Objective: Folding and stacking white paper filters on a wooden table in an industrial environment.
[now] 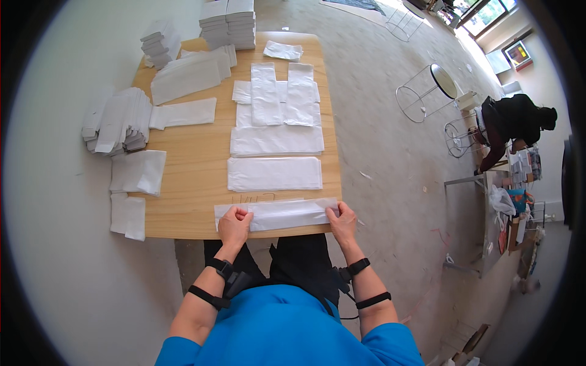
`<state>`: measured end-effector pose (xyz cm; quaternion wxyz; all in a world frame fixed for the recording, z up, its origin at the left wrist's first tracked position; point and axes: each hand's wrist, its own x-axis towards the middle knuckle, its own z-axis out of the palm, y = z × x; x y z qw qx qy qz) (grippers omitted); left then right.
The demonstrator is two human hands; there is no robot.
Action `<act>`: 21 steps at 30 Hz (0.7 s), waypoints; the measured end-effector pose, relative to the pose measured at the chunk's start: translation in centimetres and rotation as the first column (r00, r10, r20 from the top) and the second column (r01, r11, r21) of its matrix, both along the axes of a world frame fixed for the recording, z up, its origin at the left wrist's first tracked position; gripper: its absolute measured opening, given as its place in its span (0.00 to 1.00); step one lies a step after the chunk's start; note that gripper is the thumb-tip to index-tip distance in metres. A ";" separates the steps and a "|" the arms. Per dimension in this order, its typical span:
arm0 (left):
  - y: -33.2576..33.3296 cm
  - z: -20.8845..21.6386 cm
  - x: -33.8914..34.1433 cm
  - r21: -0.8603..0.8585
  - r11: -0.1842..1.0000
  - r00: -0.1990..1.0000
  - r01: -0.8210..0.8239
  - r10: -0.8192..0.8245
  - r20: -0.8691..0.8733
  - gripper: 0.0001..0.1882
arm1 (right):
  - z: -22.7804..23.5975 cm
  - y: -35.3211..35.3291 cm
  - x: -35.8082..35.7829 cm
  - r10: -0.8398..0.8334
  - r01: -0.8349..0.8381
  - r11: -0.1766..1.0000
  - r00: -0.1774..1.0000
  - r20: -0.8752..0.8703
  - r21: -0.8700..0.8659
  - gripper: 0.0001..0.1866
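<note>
Along the near edge of the wooden table lies a long, thin white sheet (290, 215), which looks folded lengthwise. My left hand (234, 228) pinches it near its left end, thumb and fingers together. At the opposite end, my right hand (343, 221) grips the corner between thumb and fingers. Another layer of white material shows beneath and to the left of the sheet. Just beyond is a flat stack of white sheets (274, 174), and past that a wider white stack (276, 141) with two upright strips (264, 94) (300, 94) across its top.
Piles of white folded pieces (119, 121) line the table's left side, with taller stacks (227, 24) at the far left corner. The wooden table (189, 177) has rounded corners. To the right are a round stool (442, 81) and a person (513, 125) bending at another table.
</note>
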<state>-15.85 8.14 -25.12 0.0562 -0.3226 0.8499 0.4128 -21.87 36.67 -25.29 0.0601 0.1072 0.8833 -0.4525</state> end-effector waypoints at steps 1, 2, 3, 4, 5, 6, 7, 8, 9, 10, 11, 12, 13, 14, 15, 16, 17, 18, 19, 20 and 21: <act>0.0 0.1 0.0 -0.017 1.000 1.000 0.013 -0.013 0.009 0.12 | 0.1 -0.1 0.0 -0.006 0.006 1.000 1.000 -0.012 0.016 0.12; 0.2 0.4 -0.1 -0.014 1.000 1.000 0.017 -0.017 0.010 0.12 | -0.2 0.1 -0.1 -0.010 0.010 1.000 1.000 -0.011 0.019 0.12; 0.3 0.6 -0.2 -0.024 0.999 1.000 0.022 -0.021 0.014 0.13 | -0.5 0.3 -0.1 -0.023 0.024 0.999 0.999 -0.022 0.032 0.12; 0.4 0.7 -0.3 -0.036 0.999 1.000 0.025 -0.025 0.018 0.13 | -0.7 0.4 -0.1 -0.035 0.036 0.998 0.999 -0.033 0.044 0.12; 0.4 0.7 -0.3 -0.036 0.999 1.000 0.025 -0.024 0.019 0.13 | -1.0 0.4 -0.1 -0.034 0.036 0.998 0.999 -0.032 0.044 0.12; 0.4 0.7 -0.3 -0.037 0.999 1.000 0.027 -0.027 0.012 0.13 | -1.2 0.5 -0.2 -0.057 0.058 0.998 0.997 -0.060 0.018 0.11; 0.5 0.7 -0.3 -0.039 0.999 1.000 0.030 -0.029 0.004 0.13 | -1.5 0.6 -0.1 -0.080 0.080 0.997 0.993 -0.088 -0.008 0.11; 0.4 0.6 -0.2 -0.042 0.999 1.000 0.026 -0.026 0.006 0.13 | -1.5 0.6 -0.1 -0.077 0.076 0.997 0.993 -0.086 -0.011 0.11; 0.3 0.6 -0.2 -0.044 0.999 1.000 0.030 -0.030 0.002 0.13 | -1.5 0.5 -0.1 -0.075 0.076 0.997 0.993 -0.095 -0.002 0.10; 0.3 0.6 -0.1 -0.047 0.998 0.999 0.034 -0.034 -0.003 0.14 | -1.5 0.5 -0.1 -0.074 0.075 0.997 0.992 -0.104 0.006 0.10; 0.3 0.6 -0.1 -0.047 0.998 0.999 0.035 -0.035 -0.002 0.14 | -1.4 0.6 -0.1 -0.075 0.076 0.997 0.992 -0.104 0.006 0.10; 0.3 0.6 -0.2 -0.039 0.999 0.999 0.033 -0.033 0.005 0.14 | -1.4 0.7 -0.1 -0.068 0.069 0.998 0.993 -0.100 0.009 0.10; 0.4 0.6 -0.2 -0.032 0.999 0.999 0.032 -0.032 0.012 0.14 | -1.4 0.8 -0.1 -0.062 0.063 0.998 0.993 -0.096 0.011 0.10; 0.4 0.6 -0.2 -0.032 0.999 0.999 0.033 -0.033 0.012 0.14 | -1.3 0.7 -0.1 -0.063 0.064 0.998 0.993 -0.097 0.011 0.10; 0.3 0.5 -0.1 -0.039 0.999 0.999 0.034 -0.033 0.017 0.14 | -1.2 0.7 -0.2 -0.053 0.055 0.998 0.994 -0.091 0.021 0.11; 0.2 0.4 -0.1 -0.045 0.998 0.999 0.034 -0.033 0.022 0.14 | -1.1 0.7 -0.2 -0.044 0.047 0.998 0.995 -0.085 0.031 0.11; 0.3 0.4 -0.1 -0.044 0.998 0.999 0.036 -0.035 0.021 0.14 | -0.9 0.7 -0.2 -0.046 0.049 0.998 0.995 -0.086 0.032 0.11; 0.3 0.3 -0.1 -0.047 0.998 0.999 0.035 -0.034 0.018 0.13 | -0.8 0.8 -0.3 -0.038 0.042 0.998 0.996 -0.079 0.042 0.12; 0.3 0.2 -0.1 -0.050 0.998 0.999 0.034 -0.034 0.015 0.13 | -0.8 0.8 -0.3 -0.031 0.034 0.998 0.997 -0.072 0.051 0.12; 0.3 0.3 -0.1 -0.049 0.998 0.999 0.037 -0.036 0.015 0.13 | -0.6 0.8 -0.3 -0.033 0.036 0.998 0.997 -0.072 0.052 0.12; 0.3 0.4 -0.1 -0.054 0.998 0.999 0.039 -0.039 0.014 0.13 | -0.4 0.7 -0.3 -0.044 0.047 0.998 0.996 -0.072 0.037 0.12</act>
